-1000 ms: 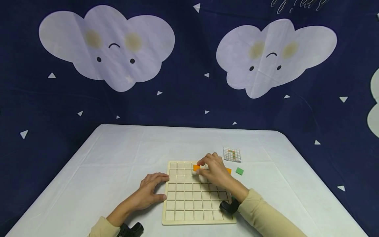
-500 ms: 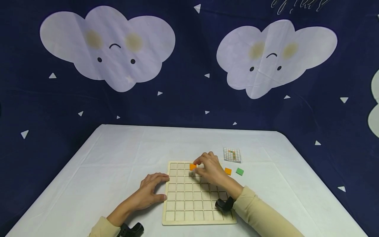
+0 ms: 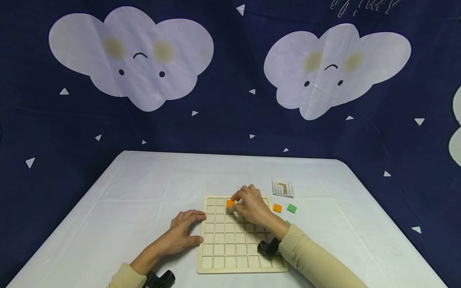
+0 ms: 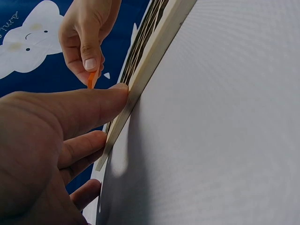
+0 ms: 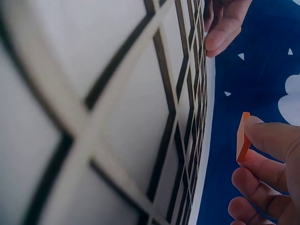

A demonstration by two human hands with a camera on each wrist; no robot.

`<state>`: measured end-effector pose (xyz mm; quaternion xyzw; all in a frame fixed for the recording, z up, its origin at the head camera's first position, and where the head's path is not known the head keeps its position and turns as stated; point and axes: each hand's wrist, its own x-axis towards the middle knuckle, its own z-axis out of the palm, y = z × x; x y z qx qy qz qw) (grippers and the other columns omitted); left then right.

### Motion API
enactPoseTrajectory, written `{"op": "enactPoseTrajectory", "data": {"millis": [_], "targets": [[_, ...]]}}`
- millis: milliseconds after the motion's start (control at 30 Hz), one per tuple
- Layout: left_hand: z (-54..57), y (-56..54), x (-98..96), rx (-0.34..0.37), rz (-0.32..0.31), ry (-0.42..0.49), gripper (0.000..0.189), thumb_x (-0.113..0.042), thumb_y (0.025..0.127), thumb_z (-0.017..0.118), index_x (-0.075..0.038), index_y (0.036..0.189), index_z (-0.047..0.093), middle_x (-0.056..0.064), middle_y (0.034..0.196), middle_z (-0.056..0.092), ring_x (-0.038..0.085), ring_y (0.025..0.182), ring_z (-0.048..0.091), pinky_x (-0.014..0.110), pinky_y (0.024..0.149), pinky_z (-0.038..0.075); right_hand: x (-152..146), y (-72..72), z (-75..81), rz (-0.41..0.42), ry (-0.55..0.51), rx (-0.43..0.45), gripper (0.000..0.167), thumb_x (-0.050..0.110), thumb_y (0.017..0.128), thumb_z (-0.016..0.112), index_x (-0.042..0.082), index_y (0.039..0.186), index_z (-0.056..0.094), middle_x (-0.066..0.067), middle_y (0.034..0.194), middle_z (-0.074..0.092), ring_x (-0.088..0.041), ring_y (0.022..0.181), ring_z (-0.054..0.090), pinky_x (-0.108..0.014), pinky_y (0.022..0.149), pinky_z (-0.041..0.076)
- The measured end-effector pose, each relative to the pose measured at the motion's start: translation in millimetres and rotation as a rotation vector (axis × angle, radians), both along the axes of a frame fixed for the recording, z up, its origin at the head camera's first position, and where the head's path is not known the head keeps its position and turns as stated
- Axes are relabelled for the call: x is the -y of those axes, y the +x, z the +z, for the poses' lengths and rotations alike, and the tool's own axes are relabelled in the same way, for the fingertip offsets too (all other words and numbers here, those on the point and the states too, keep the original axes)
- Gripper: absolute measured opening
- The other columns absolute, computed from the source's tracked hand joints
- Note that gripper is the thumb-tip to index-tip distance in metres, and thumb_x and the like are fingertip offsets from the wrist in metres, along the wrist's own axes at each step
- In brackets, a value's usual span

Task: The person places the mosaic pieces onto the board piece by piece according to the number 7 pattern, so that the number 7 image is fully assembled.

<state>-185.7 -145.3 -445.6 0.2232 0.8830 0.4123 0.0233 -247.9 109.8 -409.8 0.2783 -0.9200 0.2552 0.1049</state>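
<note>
A pale wooden grid board with square recesses lies on the white table. My right hand pinches an orange square tile between thumb and fingers, over the top rows of the board. In the right wrist view the tile is held clear above the grid, on edge to the camera. My left hand rests at the board's left side, thumb and fingertips touching its edge. Seen from the left wrist, the thumb lies against the board's wooden rim.
Right of the board lie another orange tile and a green tile. A second green tile is partly hidden behind the right forearm. A small printed grid card lies farther back. A dark blue cloud-patterned backdrop hangs behind the table.
My right hand has moved left over the board's top rows with the orange tile, uncovering the loose orange tile and a green one at the right. The left hand has stayed put.
</note>
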Motion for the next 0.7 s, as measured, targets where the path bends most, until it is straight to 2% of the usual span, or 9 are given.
{"op": "enactPoseTrajectory", "data": {"millis": [300,700], "targets": [[-0.2,-0.3,-0.4,0.009,0.005,-0.004,0.053,-0.019,0.075,0.076,-0.007,0.123,0.057,0.007,0.136,0.05,0.036,0.136,0.03,0.063,0.112,0.003,1.7,-1.6,-2.1,0.009,0.021,0.022,0.017,0.02,0.083,0.07,0.011,0.097,0.07,-0.002,0.09,0.061,-0.015,0.083,0.045,-0.031,0.075,0.033],[-1.0,-0.4,-0.2,-0.007,0.005,-0.004,0.054,-0.019,0.074,0.076,-0.008,0.123,0.057,0.007,0.135,0.05,0.036,0.135,0.031,0.064,0.112,0.004,2.4,-6.5,-6.8,-0.018,-0.004,0.15,0.023,0.027,0.081,0.073,0.014,0.099,0.07,0.002,0.09,0.06,-0.01,0.083,0.044,-0.027,0.074,0.037]]}}
